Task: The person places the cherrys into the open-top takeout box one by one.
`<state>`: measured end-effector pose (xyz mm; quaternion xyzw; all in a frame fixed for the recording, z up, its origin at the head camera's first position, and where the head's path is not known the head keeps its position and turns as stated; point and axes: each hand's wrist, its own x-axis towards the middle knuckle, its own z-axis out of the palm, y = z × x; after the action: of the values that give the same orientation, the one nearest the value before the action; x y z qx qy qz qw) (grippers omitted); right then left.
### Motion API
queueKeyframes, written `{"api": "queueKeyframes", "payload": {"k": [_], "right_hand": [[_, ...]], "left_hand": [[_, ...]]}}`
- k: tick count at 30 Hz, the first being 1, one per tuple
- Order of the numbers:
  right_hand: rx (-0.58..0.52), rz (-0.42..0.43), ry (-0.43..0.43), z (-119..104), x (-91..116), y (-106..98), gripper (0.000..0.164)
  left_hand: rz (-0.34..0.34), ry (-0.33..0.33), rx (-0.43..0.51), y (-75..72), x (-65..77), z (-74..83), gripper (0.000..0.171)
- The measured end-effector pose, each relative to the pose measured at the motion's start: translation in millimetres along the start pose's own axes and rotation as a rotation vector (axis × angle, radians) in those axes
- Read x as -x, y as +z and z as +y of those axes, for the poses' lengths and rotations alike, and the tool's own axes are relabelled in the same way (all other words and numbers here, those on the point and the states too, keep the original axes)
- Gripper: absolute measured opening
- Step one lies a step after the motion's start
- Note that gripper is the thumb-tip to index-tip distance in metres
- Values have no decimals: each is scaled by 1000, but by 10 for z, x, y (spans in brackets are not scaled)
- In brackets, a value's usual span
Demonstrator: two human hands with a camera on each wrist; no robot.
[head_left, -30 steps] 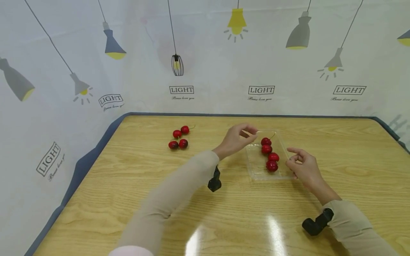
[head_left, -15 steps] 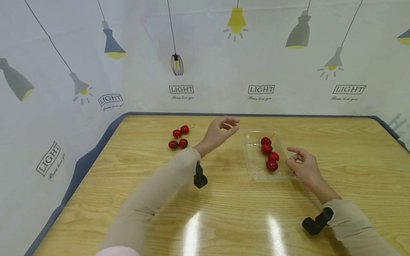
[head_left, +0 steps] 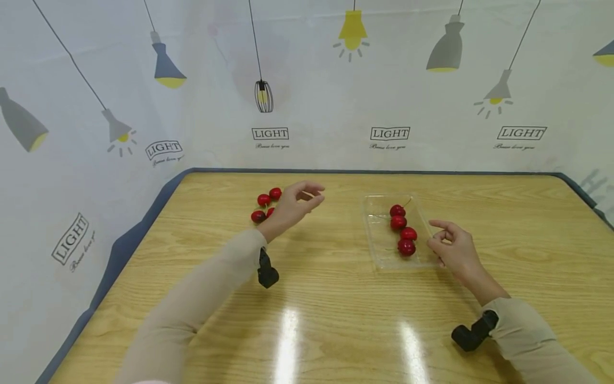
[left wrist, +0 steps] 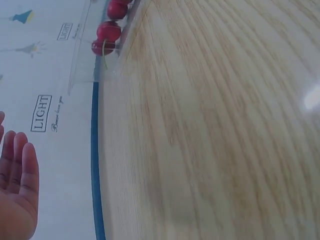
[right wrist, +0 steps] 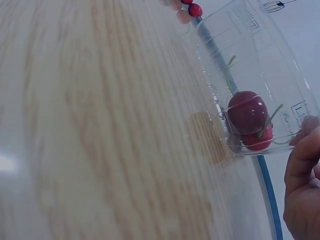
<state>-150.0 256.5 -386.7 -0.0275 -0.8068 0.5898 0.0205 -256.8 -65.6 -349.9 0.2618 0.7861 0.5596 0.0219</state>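
A clear plastic box (head_left: 378, 234) rests on the table with several red cherries (head_left: 406, 247) in a row inside. My right hand (head_left: 455, 255) pinches the box's right side; in the right wrist view its fingertips (right wrist: 309, 145) are at the rim. A second group of cherries (head_left: 258, 216) lies at the back left, partly covered by my left hand (head_left: 287, 209). That hand hovers with nothing in it, fingers loosely bent, thumb apart. In the left wrist view its fingers (left wrist: 29, 172) show no object.
The wooden table (head_left: 331, 298) has a dark blue edge along the back and left. Behind it hangs a white backdrop (head_left: 316, 96) printed with lamps. A black wrist camera (head_left: 267, 274) sits on the left sleeve, another black camera (head_left: 467, 337) on the right.
My left hand has moved left, from the box's far left corner to the loose cherries, covering some of them. The right hand, the box and its cherries have stayed put.
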Motion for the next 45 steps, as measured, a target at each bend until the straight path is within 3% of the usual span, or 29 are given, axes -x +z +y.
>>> {"api": "queueKeyframes", "payload": {"k": [10,28,36,45], "right_hand": [[0,8,-16,19,-12,-1,48],[19,11,-15,11,-16,9,48],[22,6,-7,2,-19,15,48],[17,5,-10,13,-24,10,50]], "left_hand": [[30,-96,-37,-406,133,-189,30],[248,-235,-44,-865,245,-467,33],[254,-307,-78,-988,306,-592,35],[153,-401,-148,-1066,359,-717,37]]}}
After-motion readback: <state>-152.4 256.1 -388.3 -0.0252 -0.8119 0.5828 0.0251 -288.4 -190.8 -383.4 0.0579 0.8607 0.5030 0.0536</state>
